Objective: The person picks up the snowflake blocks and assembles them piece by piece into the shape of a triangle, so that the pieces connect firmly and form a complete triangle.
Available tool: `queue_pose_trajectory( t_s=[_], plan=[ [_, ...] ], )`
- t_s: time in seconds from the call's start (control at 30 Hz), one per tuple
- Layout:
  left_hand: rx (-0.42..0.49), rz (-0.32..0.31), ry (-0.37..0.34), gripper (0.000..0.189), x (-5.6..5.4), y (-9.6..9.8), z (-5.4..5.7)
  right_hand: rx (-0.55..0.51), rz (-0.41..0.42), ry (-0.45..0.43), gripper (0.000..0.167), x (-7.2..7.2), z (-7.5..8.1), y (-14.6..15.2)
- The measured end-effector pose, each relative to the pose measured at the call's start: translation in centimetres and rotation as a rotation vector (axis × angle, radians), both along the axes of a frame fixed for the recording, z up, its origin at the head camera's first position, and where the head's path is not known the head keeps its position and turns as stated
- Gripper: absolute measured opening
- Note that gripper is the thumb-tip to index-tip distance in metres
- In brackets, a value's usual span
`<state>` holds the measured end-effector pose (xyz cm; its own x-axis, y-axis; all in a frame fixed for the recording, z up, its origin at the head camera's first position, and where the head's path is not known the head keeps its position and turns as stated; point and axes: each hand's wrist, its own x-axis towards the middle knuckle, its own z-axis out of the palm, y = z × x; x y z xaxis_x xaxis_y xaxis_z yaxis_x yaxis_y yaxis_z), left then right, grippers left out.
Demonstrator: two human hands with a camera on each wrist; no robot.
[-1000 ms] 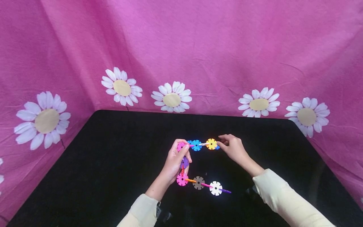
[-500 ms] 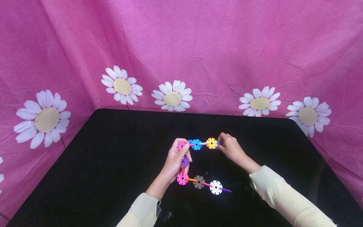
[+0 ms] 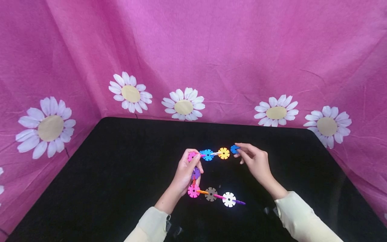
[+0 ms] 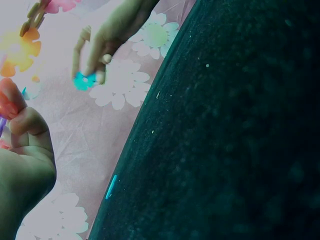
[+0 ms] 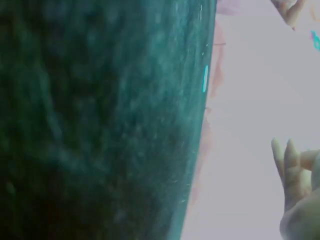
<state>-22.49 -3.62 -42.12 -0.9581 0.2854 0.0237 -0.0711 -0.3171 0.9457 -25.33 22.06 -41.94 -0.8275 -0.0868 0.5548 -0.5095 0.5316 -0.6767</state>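
A chain of notched plastic snowflake discs hangs from my left hand (image 3: 184, 171), whose thumb and fingers pinch it near a pink disc (image 3: 191, 156). From there its upper arm runs right through blue discs (image 3: 207, 155) and an edge-on white one to a yellow disc (image 3: 223, 153). A purple disc (image 3: 196, 173) leads down to another pink disc (image 3: 194, 191), then a grey-brown disc (image 3: 211, 194), a white disc (image 3: 229, 199) and an edge-on purple piece (image 3: 240, 202). My right hand (image 3: 255, 161) pinches a separate blue disc (image 3: 234, 149) by its edge, a small gap right of the yellow one.
A black table (image 3: 121, 174) lies beneath both hands. Behind it hangs a pink cloth (image 3: 217, 50) printed with large white daisies. Dark camera mounts sit at the wrists below the cream sleeves (image 3: 302, 215).
My right hand has drawn right, and the blue disc that overlapped the yellow disc's edge now stands apart from it. The left hand keeps its grip almost in place.
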Motion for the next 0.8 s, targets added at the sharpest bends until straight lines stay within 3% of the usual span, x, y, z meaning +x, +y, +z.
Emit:
queue_pose_trajectory(
  t_s=[0.23,0.57,0.8],
  plan=[
    [0.004,0.012,-0.009,0.013,0.0,0.0,0.0,-0.103,0.09,0.181,0.033,1.4,0.5,-1.1],
    [-0.004,0.012,-0.026,0.016,0.0,0.0,0.0,-0.095,0.145,0.255,0.032,2.3,1.0,-1.5],
    [-0.01,-0.003,-0.013,0.016,0.0,0.0,0.0,-0.082,0.186,0.315,0.041,2.4,1.2,-1.8]
  ],
)
